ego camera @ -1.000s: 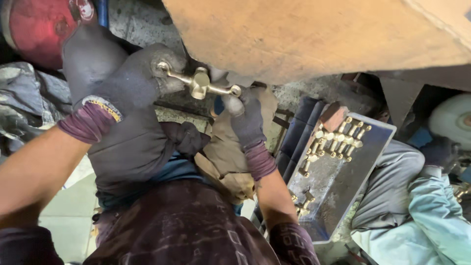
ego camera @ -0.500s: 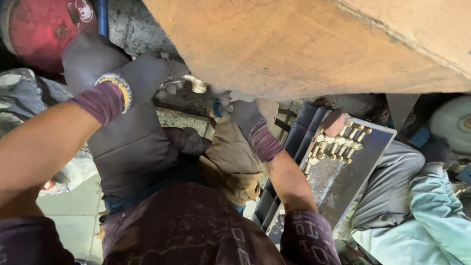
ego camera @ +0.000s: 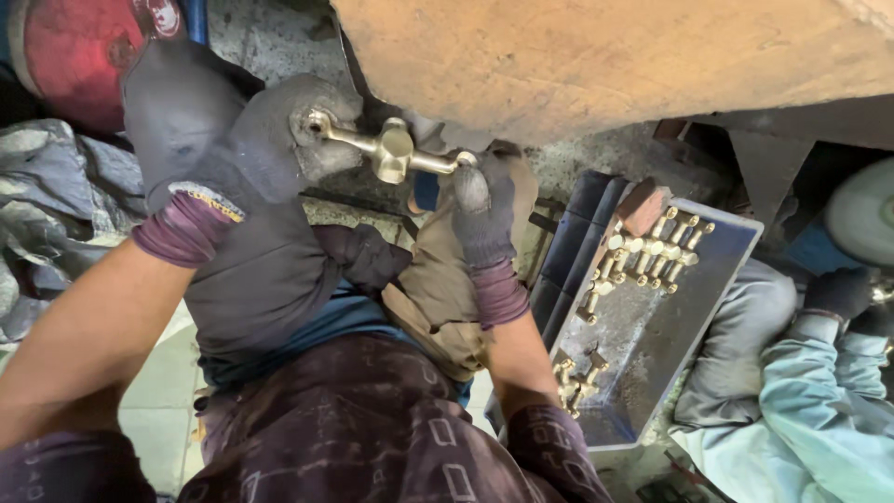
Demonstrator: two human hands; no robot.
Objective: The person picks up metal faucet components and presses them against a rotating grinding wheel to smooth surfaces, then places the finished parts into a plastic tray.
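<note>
Fitting (ego camera: 396, 149) of brass is sitting between your two gloved hands, just under the edge of the big tan slab (ego camera: 605, 56), and you are holding it at both ends. Nearest to you, your lap in dark patterned cloth (ego camera: 354, 438) is filling the bottom of the view, with a tan rag (ego camera: 438, 298) lying over your knee. Your left hand (ego camera: 242, 140) is wearing a dark grey glove and is clenching around the left end of the fitting, so the stem is coming out from the curled fingers. Your right hand (ego camera: 480, 210) is gripping the right end with the fingertips closed on it, and the arm is rising straight from your lap. The thick middle part of the fitting is staying free in the air between both hands. To your right, a grey tray (ego camera: 652, 354) is resting on the ground, and many small brass parts (ego camera: 652, 251) are standing in rows in its far end, a few more near its close end. Beside the tray, another person's legs in light trousers (ego camera: 801, 410) are showing. Far at the top left, a red cylinder (ego camera: 74, 56) is lying.
</note>
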